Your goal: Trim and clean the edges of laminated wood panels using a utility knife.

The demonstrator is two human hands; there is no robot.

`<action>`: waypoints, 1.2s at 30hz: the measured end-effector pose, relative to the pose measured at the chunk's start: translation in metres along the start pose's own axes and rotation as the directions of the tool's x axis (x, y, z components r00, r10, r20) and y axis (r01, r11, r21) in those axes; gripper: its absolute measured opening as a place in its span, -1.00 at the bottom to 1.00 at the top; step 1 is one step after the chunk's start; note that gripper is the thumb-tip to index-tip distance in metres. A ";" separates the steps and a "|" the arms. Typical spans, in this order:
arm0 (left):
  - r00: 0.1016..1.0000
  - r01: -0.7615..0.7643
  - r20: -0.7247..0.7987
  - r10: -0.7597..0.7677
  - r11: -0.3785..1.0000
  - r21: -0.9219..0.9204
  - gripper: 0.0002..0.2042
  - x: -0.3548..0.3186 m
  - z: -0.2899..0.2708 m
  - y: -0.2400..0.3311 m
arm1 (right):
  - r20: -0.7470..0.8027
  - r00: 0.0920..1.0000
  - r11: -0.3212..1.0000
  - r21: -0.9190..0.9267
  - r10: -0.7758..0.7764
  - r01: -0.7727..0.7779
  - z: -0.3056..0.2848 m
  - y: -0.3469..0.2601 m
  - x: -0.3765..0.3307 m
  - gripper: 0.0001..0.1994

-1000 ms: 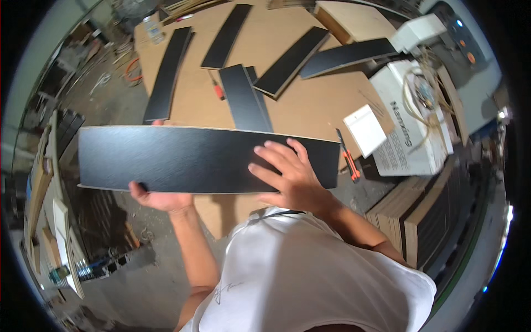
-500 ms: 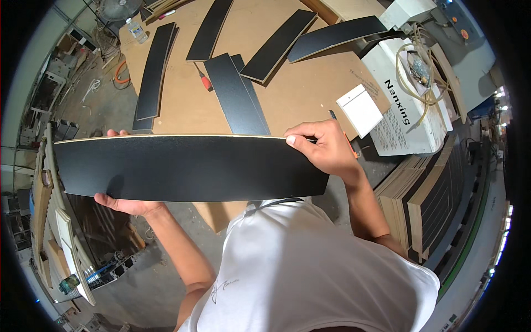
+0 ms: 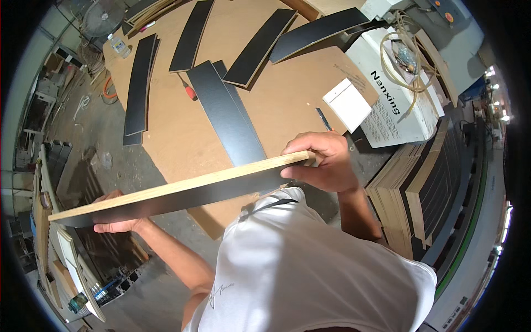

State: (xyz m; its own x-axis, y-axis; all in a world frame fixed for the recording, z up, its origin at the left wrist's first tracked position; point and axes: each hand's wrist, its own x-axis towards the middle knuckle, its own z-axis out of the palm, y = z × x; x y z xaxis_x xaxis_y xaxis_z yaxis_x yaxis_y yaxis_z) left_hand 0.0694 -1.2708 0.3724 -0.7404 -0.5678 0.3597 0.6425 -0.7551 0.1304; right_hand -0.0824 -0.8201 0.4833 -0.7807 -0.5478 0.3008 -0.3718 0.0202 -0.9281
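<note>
I hold a long black-faced board (image 3: pixel 182 200) in front of my body, its pale wooden edge turned up toward me. My left hand (image 3: pixel 119 220) grips it near the left end, thumb on the black face and fingers behind. My right hand (image 3: pixel 326 160) closes round the right end, higher than the left, so the board slants down to the left. Beyond it, a similar black board (image 3: pixel 227 113) lies on the brown worktable (image 3: pixel 293 105), partly over another one. A utility knife (image 3: pixel 323 119) rests on the table just past my right hand.
More black boards (image 3: pixel 191 33) lie spread over the table, with a red-handled screwdriver (image 3: pixel 189 88) among them. A plastic bottle (image 3: pixel 119 45) stands at the far left. To the right are a white card (image 3: pixel 347 105), a white box (image 3: pixel 387 83) with coiled hose (image 3: pixel 417 83), and stacked panels (image 3: pixel 395 191).
The board has turned from showing its broad black face to showing its pale long edge. Its left end has dropped, along with my left hand. My view has shifted slightly.
</note>
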 end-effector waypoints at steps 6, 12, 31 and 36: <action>0.984 -0.173 -0.062 0.164 0.969 -0.179 -0.69 0.004 -0.004 -0.003 | -0.029 0.999 0.978 0.204 -0.041 0.046 0.009 0.003 -0.002 -0.75; 0.972 0.113 0.202 -0.117 0.993 0.030 -0.48 -0.005 -0.039 0.028 | -0.064 0.993 0.968 0.240 0.095 -0.077 0.012 0.007 -0.008 -0.82; 0.988 -0.150 -0.006 0.152 0.982 0.112 -0.50 -0.023 -0.052 0.026 | -0.052 0.945 0.900 0.325 0.323 -0.289 0.018 0.050 -0.021 -0.86; 0.846 -0.117 -0.443 0.298 0.913 0.391 -0.40 -0.025 -0.033 -0.038 | 0.052 0.877 0.877 0.041 0.477 -0.479 0.011 0.088 -0.026 -0.82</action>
State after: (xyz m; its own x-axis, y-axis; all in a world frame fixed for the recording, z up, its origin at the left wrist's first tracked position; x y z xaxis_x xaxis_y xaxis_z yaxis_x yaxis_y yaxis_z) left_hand 0.0567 -1.2391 0.3277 -0.5223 -0.8502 -0.0662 0.7501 -0.4950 0.4385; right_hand -0.0890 -0.8133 0.3918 -0.8361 -0.5146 -0.1900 0.0683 0.2460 -0.9669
